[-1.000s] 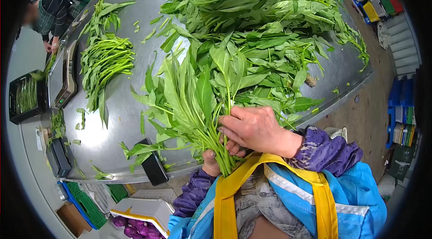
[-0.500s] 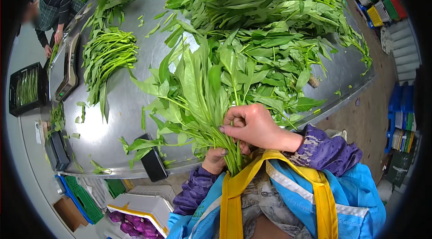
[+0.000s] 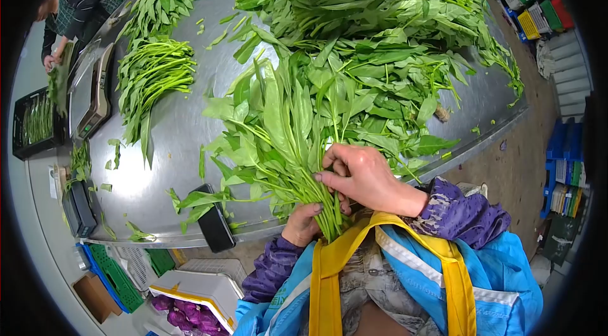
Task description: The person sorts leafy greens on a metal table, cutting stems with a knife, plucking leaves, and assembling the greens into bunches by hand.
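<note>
A bunch of water spinach (image 3: 278, 139) stands upright in front of me, leaves pointing away and stems towards my apron. Low on the stems, my left hand (image 3: 303, 224) is wrapped round them, its fingers partly hidden behind. My right hand (image 3: 367, 177) is at the bunch's right side, thumb and fingers pinched on stems there. Beyond the hands lies a large heap of water spinach (image 3: 367, 6) on the metal table (image 3: 171, 171). Near my left hand, a black phone (image 3: 216, 227) rests at the table edge, partly under leaves.
Bundled greens (image 3: 155, 73) lie on the left beside a scale (image 3: 94, 92). A co-worker (image 3: 79, 10) holds greens over a black crate (image 3: 38, 124). Below the table, a white box (image 3: 196, 291) holds purple vegetables. Stacked crates (image 3: 563, 158) stand at right.
The greens blurred at upper left now lie still on the table. The co-worker's hands have moved, with greens now over the black crate. My right hand has shifted slightly right along the bunch.
</note>
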`<state>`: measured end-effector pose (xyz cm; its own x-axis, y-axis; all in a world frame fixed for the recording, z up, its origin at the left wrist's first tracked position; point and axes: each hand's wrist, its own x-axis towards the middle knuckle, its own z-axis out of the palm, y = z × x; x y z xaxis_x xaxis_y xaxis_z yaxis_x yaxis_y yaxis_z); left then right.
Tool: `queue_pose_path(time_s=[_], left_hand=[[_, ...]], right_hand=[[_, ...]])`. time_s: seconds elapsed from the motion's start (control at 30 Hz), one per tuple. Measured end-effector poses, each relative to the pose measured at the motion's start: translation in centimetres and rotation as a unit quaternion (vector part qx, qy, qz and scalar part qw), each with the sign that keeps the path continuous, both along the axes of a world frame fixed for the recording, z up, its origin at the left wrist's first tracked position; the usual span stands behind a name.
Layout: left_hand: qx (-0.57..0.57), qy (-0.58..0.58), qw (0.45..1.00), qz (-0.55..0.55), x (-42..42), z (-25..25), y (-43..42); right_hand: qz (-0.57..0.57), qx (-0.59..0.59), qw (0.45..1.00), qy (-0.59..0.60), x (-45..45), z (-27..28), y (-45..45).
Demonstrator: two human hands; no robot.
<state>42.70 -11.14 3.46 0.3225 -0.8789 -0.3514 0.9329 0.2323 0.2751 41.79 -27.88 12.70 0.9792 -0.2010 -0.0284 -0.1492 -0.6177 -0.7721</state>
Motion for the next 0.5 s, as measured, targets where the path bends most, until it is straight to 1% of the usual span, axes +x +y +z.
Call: queue_pose_path(time_s=[0.03,0.07,0.1,0.17,0.2,0.27,0.3,0.37,0.4,0.47,0.5], left_hand=[[0.000,0.000,1.000,0.000,0.0,0.1,0.0],[0.009,-0.004,1.000,-0.013,0.2,0.1,0.2],[0.020,-0.008,0.999,-0.025,0.3,0.2,0.3],[0.027,-0.014,0.999,-0.027,0.3,0.3,0.5],[0.035,-0.020,0.999,-0.029,0.3,0.4,0.5],[0.044,-0.022,0.999,-0.021,0.4,0.6,0.7],[0.053,-0.025,0.998,-0.014,0.4,0.7,0.8],[0.060,-0.024,0.998,-0.013,0.0,0.1,1.1],[0.068,-0.022,0.997,-0.011,-0.2,-0.2,1.2],[0.068,-0.002,0.998,0.010,-0.2,0.1,1.1],[0.066,0.018,0.997,0.030,-0.1,0.2,1.0]], right_hand=[[0.009,0.103,0.993,0.055,0.0,0.1,0.0],[0.019,0.205,0.972,0.110,-0.1,0.2,0.0],[0.019,0.206,0.972,0.110,-0.1,0.2,0.0],[0.006,0.310,0.938,0.156,-0.1,0.3,-0.1],[0.006,0.309,0.938,0.155,-0.3,0.5,-0.2],[0.050,0.250,0.954,0.155,-0.7,1.1,-0.3],[0.050,0.250,0.954,0.155,-1.0,1.1,-0.4],[0.128,0.105,0.983,0.076,-1.7,0.8,-0.8],[0.130,0.105,0.983,0.076,-1.7,1.7,-1.3],[0.209,0.222,0.938,0.164,-1.7,4.2,-2.7],[0.176,0.229,0.952,0.098,-2.5,3.5,-3.1]])
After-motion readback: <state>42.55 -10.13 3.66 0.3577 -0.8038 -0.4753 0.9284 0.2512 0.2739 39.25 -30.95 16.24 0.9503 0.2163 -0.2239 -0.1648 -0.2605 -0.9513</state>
